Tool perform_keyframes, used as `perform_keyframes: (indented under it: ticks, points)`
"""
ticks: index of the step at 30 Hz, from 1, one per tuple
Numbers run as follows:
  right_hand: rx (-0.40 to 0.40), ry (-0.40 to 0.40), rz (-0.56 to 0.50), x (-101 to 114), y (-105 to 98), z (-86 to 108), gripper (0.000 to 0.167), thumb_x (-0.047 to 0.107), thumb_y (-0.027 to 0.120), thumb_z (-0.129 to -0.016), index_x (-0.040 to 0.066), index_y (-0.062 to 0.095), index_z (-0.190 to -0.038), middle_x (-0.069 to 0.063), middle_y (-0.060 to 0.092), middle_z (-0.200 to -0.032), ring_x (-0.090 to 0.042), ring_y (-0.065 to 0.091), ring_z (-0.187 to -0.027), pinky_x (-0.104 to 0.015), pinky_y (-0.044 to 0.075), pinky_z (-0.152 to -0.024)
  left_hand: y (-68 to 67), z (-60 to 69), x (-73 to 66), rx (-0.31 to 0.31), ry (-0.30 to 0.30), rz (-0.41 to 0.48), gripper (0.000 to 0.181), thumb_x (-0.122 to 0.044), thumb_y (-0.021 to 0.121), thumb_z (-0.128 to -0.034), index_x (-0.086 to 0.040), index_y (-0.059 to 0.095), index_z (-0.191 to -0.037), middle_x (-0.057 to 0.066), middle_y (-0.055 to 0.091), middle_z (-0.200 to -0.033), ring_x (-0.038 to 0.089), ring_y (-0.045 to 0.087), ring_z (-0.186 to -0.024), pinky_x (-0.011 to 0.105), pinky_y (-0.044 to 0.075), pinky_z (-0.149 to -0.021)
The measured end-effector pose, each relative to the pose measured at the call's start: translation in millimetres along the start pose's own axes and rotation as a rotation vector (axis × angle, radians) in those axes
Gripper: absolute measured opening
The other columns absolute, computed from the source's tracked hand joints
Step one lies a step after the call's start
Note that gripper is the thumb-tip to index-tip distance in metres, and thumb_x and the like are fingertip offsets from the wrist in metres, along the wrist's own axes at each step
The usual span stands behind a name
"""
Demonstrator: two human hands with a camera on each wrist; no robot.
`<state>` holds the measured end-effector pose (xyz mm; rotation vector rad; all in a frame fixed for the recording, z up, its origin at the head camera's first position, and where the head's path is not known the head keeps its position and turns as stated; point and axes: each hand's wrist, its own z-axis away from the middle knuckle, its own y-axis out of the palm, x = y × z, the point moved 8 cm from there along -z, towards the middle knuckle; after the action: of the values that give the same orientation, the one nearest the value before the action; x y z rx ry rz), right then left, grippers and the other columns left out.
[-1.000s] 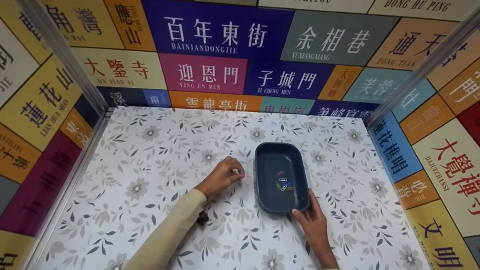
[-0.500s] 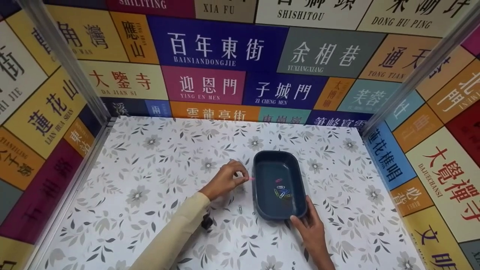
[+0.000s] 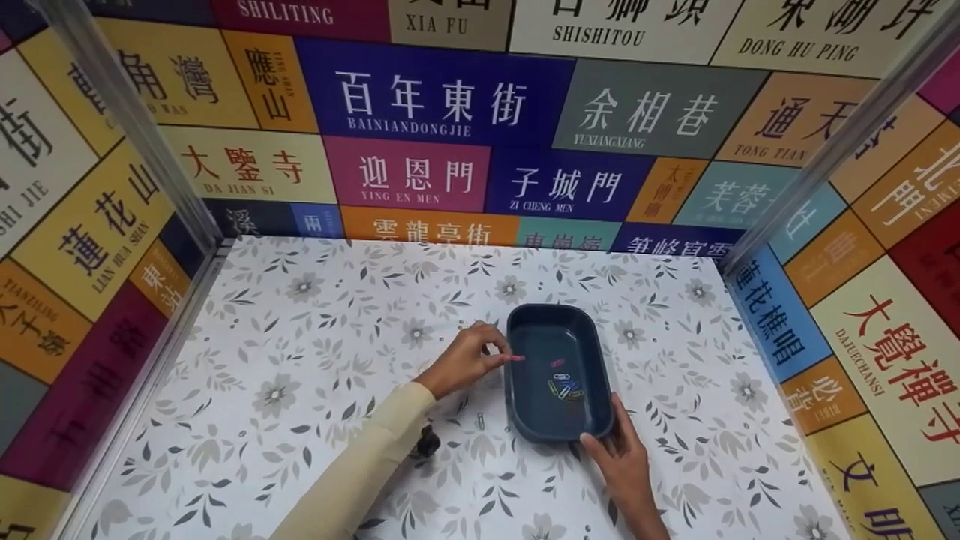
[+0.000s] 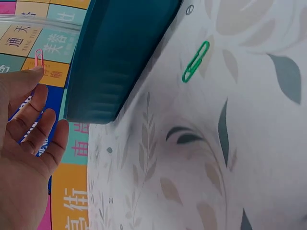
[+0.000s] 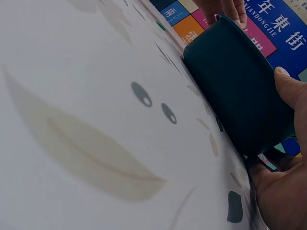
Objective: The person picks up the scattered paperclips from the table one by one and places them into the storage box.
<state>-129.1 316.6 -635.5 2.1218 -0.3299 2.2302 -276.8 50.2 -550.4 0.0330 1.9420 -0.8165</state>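
Note:
My left hand (image 3: 466,361) pinches a pink paper clip (image 4: 39,58) between thumb and fingertips. It holds the clip over the left rim of a dark blue plastic tray (image 3: 551,330). Inside the tray lie several loose paper clips, among them a pink paper clip (image 3: 557,363), a white one, yellow ones and blue. At the tray's near right corner, my right hand (image 3: 628,461) grips the wall, its thumb on the rim and its fingers around the outside. Left of the tray, a green paper clip (image 4: 195,62) lies flat on the patterned table.
A white table (image 3: 360,315) with a leaf and flower print fills the booth floor. Walls with colourful street-name panels (image 3: 442,90) stand behind and on both sides. A small black object (image 3: 428,441) sits at my left wrist.
My left hand has moved right with the pink paper clip, from beside the tray to over its left rim. The right hand keeps its grip on the tray, and the head view has tilted up.

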Motion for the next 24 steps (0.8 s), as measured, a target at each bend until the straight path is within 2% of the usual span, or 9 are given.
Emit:
perform_keyframes:
  ticks: [5, 10, 15, 19, 24]
  points:
    - [0.01, 0.035, 0.008, -0.8, 1.5, 0.9, 0.092, 0.01, 0.079, -0.103, 0.009, 0.022, -0.176, -0.012, 0.021, -0.182, -0.031, 0.023, -0.166, -0.013, 0.035, -0.116, 9.6, -6.6, -0.6, 0.011, -0.002, 0.006, 0.006, -0.009, 0.079, -0.1029, -0.01, 0.081, -0.097, 0.003, 0.076, -0.101, 0.026, 0.066, -0.101, 0.04, 0.059, -0.086]
    - [0.004, 0.038, 0.013, -1.1, 1.0, 0.6, 0.092, 0.008, 0.079, -0.103, 0.008, 0.022, -0.176, -0.012, 0.021, -0.182, -0.031, 0.022, -0.167, -0.012, 0.035, -0.116, 17.2, -12.9, -3.2, 0.03, 0.001, 0.016, 0.006, -0.007, 0.078, -0.1031, -0.01, 0.08, -0.098, 0.004, 0.075, -0.101, 0.024, 0.066, -0.098, 0.031, 0.057, -0.083]
    - [0.002, 0.02, 0.012, 0.4, -0.3, -0.2, 0.092, 0.006, 0.078, -0.103, 0.007, 0.023, -0.175, -0.013, 0.022, -0.182, -0.033, 0.023, -0.166, -0.011, 0.036, -0.115, 22.5, -20.8, -2.4, 0.043, -0.01, 0.031, 0.008, -0.004, 0.077, -0.102, -0.009, 0.08, -0.097, 0.004, 0.074, -0.099, 0.016, 0.064, -0.092, 0.028, 0.055, -0.082]
    - [-0.012, 0.01, 0.005, 1.1, -0.7, 0.5, 0.091, 0.003, 0.078, -0.102, 0.007, 0.024, -0.175, -0.014, 0.023, -0.181, -0.035, 0.023, -0.166, -0.01, 0.036, -0.114, 28.0, -28.5, 0.4, 0.057, -0.048, 0.055, 0.008, -0.004, 0.077, -0.101, -0.01, 0.081, -0.096, 0.003, 0.075, -0.099, 0.008, 0.062, -0.088, 0.026, 0.054, -0.08]
    - [-0.028, -0.015, -0.004, 2.3, -0.1, 0.8, 0.09, 0.001, 0.079, -0.1, 0.004, 0.027, -0.174, -0.02, 0.024, -0.18, -0.039, 0.024, -0.164, -0.01, 0.037, -0.113, 31.2, -37.9, -2.6, 0.079, -0.087, 0.058, 0.008, -0.001, 0.078, -0.0992, -0.007, 0.082, -0.096, 0.004, 0.076, -0.098, 0.009, 0.063, -0.089, 0.027, 0.055, -0.082]
